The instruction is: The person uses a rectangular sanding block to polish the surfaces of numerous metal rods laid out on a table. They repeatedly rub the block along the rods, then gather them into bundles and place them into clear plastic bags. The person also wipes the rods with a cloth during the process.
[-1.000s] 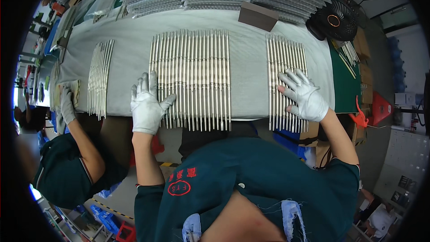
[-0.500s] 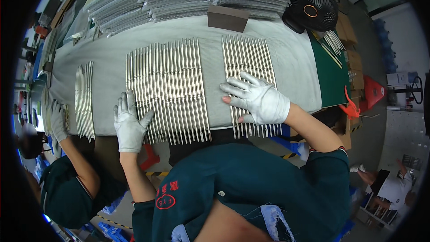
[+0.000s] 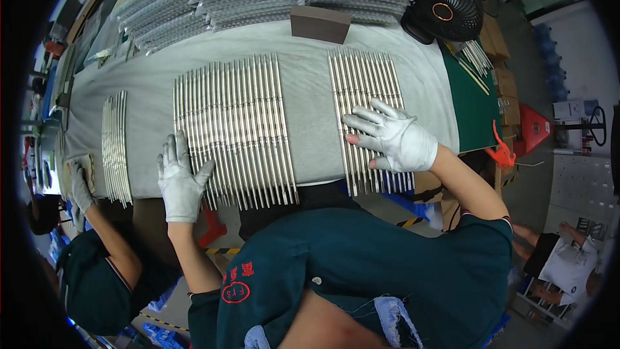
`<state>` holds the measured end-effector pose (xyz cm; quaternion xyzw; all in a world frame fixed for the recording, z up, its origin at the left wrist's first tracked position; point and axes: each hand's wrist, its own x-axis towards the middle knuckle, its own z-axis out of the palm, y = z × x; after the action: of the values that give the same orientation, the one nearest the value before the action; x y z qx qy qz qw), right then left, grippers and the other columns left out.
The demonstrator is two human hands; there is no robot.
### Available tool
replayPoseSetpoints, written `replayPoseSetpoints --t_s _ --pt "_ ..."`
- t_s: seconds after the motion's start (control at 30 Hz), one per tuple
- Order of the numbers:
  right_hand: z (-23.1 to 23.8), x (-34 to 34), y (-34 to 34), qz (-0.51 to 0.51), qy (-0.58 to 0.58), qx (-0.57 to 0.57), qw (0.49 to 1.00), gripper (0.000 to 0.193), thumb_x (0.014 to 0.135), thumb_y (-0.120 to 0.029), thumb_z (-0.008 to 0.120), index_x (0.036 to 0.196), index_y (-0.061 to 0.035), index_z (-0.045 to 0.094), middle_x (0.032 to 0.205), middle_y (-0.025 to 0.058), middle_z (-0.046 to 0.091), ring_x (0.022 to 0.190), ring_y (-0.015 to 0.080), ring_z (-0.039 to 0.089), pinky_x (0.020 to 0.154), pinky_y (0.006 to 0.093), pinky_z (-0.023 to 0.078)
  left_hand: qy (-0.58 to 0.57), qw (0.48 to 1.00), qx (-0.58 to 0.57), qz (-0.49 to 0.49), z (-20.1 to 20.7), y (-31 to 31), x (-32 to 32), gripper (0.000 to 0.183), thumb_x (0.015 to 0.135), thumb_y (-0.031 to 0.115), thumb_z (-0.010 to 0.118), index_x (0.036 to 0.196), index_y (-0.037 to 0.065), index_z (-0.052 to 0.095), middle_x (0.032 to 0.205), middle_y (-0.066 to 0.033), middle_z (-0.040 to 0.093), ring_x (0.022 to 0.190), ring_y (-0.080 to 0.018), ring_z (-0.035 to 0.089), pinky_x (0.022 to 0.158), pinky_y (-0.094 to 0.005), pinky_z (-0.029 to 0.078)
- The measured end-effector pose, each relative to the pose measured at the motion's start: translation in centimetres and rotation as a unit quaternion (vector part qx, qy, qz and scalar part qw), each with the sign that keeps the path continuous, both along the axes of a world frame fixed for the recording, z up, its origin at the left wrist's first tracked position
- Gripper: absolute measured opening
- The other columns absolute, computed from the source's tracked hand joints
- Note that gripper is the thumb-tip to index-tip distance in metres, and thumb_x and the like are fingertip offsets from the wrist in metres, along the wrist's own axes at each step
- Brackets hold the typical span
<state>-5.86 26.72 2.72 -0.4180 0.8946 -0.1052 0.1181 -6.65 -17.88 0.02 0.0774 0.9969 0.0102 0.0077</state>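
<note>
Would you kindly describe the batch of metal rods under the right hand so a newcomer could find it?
On the grey-covered table, look toward the black fan. The right-hand batch of rods lies nearest it, under the white-gloved right hand; it is narrower than the middle batch.

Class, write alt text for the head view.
Gloved left hand and right hand press flat on two batches of metal rods laid side by side on a grey-covered table. A co-worker's gloved hand is at the far left.
</note>
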Motion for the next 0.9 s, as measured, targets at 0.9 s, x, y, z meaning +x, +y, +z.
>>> replayPoseSetpoints --t_s 0.9 --pt "-0.5 1.1 -0.1 0.022 -0.001 -0.039 0.999 0.058 0.087 -0.041 0.063 0.138 -0.0153 0.054 0.152 0.0116 0.042 0.141 0.0306 0.038 0.119 0.0523 0.022 0.034 0.998 0.011 -0.043 -0.4 1.2 0.1 0.089 0.087 0.059 0.060 0.152 0.007 0.029 0.150 -0.0276 0.036 0.140 -0.0425 0.034 0.116 -0.0518 0.025"
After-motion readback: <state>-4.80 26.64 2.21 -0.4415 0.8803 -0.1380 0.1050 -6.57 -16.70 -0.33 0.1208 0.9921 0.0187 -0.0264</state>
